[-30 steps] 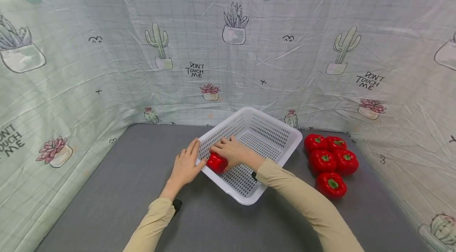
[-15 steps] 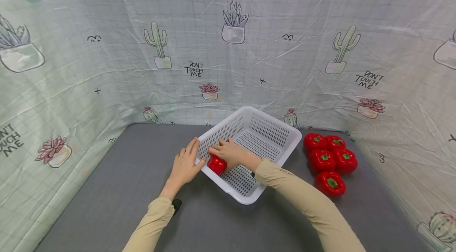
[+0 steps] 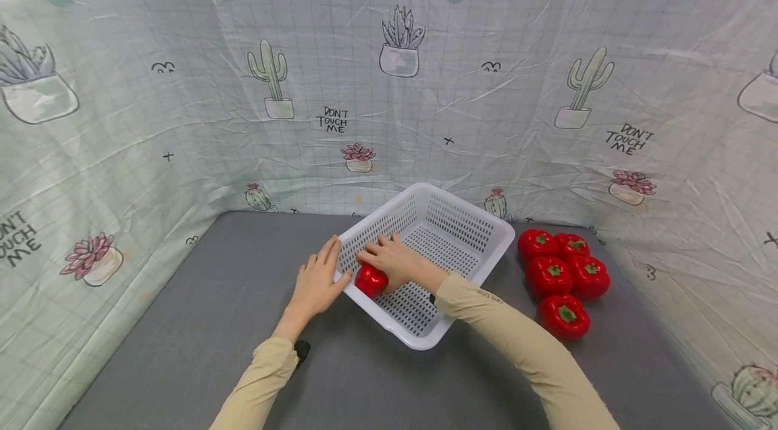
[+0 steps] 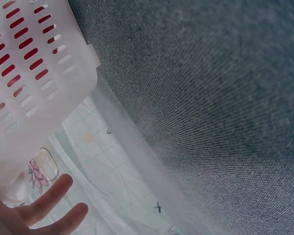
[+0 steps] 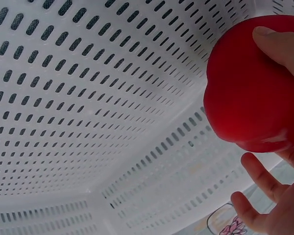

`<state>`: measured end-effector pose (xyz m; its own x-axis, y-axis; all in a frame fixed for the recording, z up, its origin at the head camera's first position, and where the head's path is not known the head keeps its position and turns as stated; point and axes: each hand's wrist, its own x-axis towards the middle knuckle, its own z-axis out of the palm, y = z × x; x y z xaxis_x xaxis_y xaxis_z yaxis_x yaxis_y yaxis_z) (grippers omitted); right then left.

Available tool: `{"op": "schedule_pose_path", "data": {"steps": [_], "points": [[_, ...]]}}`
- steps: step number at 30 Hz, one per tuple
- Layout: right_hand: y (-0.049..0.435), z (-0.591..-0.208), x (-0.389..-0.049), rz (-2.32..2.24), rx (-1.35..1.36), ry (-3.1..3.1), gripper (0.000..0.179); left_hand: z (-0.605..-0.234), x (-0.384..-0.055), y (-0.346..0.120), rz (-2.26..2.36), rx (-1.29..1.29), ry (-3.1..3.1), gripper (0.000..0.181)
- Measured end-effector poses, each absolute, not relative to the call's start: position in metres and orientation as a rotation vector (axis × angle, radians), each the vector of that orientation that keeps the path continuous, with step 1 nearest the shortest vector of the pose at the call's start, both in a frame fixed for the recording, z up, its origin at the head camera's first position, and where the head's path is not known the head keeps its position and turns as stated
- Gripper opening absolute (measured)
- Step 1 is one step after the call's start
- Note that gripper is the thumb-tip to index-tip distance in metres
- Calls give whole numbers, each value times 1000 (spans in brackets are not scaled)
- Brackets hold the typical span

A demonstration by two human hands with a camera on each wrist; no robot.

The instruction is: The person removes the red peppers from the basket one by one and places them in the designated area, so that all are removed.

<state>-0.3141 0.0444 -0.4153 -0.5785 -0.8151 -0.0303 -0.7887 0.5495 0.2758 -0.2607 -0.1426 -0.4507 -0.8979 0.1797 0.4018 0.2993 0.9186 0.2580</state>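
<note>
Inside the white perforated plastic basket [image 3: 450, 199], my right hand [image 3: 395, 261] grips a red bell pepper [image 3: 369, 280] at the left corner. The right wrist view shows the thumb [image 5: 279, 46] pressed on the pepper's smooth side, with two fingers spread away below it. My left hand [image 3: 316, 281] holds the basket's left corner, its thumb along the near rim and its fingers toward the left side. Two of its fingers [image 4: 51, 198] stick out past the rim in the left wrist view; the others are mostly hidden there. Red shows through the basket's slots.
Several red bell peppers [image 3: 556, 275] stand grouped on the grey table [image 3: 182, 322], right of the basket, green stems visible. A printed cactus curtain [image 3: 437, 113] hangs behind the table and along both sides. The right forearm [image 3: 516, 335] crosses the basket's near right rim.
The pepper in my right hand has turned and shifted slightly within the basket's left corner. My left hand and the basket stay in place.
</note>
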Motion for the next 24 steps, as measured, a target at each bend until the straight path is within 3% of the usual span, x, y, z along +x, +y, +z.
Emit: {"op": "schedule_pose_path", "data": {"steps": [24], "points": [[44,-399,-312,-299,1241,-2713,77,-451,-261,-143,-450,-349,-2725,62]]}}
